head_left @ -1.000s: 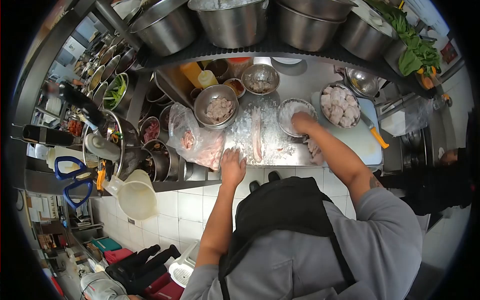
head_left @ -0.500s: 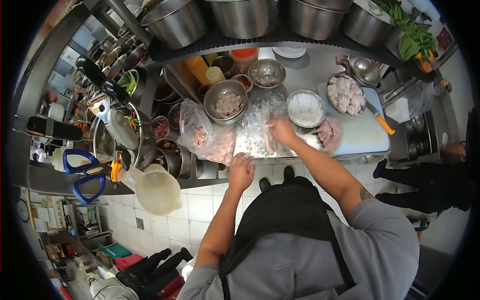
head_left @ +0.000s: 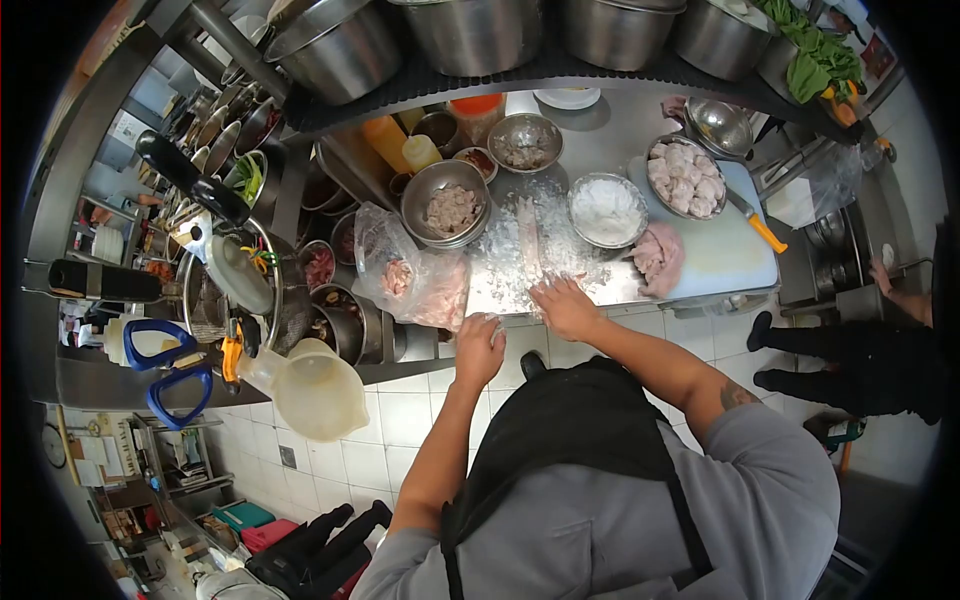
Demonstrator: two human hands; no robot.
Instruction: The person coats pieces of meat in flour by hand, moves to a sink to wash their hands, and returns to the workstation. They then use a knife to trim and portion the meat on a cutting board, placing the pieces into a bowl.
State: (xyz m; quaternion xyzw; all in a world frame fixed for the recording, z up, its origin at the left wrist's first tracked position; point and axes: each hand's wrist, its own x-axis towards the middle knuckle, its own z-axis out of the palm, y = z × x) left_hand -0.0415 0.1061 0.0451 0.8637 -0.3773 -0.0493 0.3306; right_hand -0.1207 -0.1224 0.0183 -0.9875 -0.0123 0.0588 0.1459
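A long pale strip (head_left: 528,235), coated in white powder, lies lengthwise on the powdered steel counter. My right hand (head_left: 567,308) rests at its near end with fingers stretched out on the powder; whether they touch the strip is not clear. My left hand (head_left: 480,350) is at the counter's front edge, fingers curled in, so what they hold, if anything, is hidden. Close to it is a clear plastic bag (head_left: 385,250) with pale pink raw meat pieces. Right of the strip stands a steel bowl of white powder (head_left: 607,211), and beyond it a pink crumpled lump (head_left: 657,258).
A bowl of pale minced filling (head_left: 452,210) stands at the left. A bowl of white chunks (head_left: 686,178) and an orange-handled knife (head_left: 756,222) are on the white cutting board (head_left: 715,265). Steel pots (head_left: 470,35) line the shelf overhead. Another person (head_left: 850,350) stands at the right.
My right hand has come back toward me, from beside the strip's middle to its near end, and its fingers are now spread. My left hand stays near the counter edge.
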